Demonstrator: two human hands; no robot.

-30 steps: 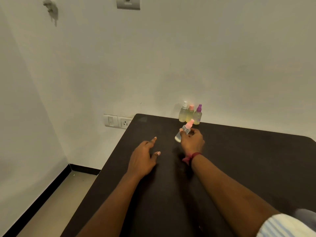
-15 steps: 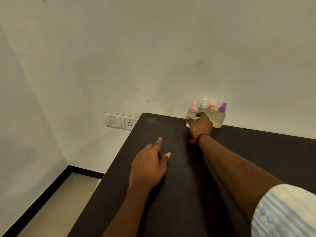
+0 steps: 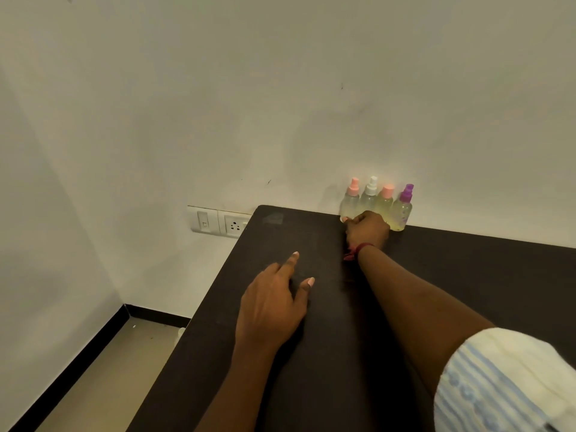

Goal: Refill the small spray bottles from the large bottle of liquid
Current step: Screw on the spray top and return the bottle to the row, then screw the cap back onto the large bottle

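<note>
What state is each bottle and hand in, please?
Pink-capped clear spray bottle: upright, capped, leftmost.
White-capped clear spray bottle: upright, capped.
Peach-capped yellowish spray bottle: upright, capped.
Purple-capped yellowish spray bottle: upright, capped.
Right hand: curled at the bottles' bases, grip unclear.
Left hand: open, above dark table.

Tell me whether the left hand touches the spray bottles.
Apart: the head view shows bare table between the left hand and the spray bottles.

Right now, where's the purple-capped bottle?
Head view: the purple-capped bottle stands rightmost in the four-bottle row against the wall, at the table's far edge, next to the orange-capped bottle.
</note>
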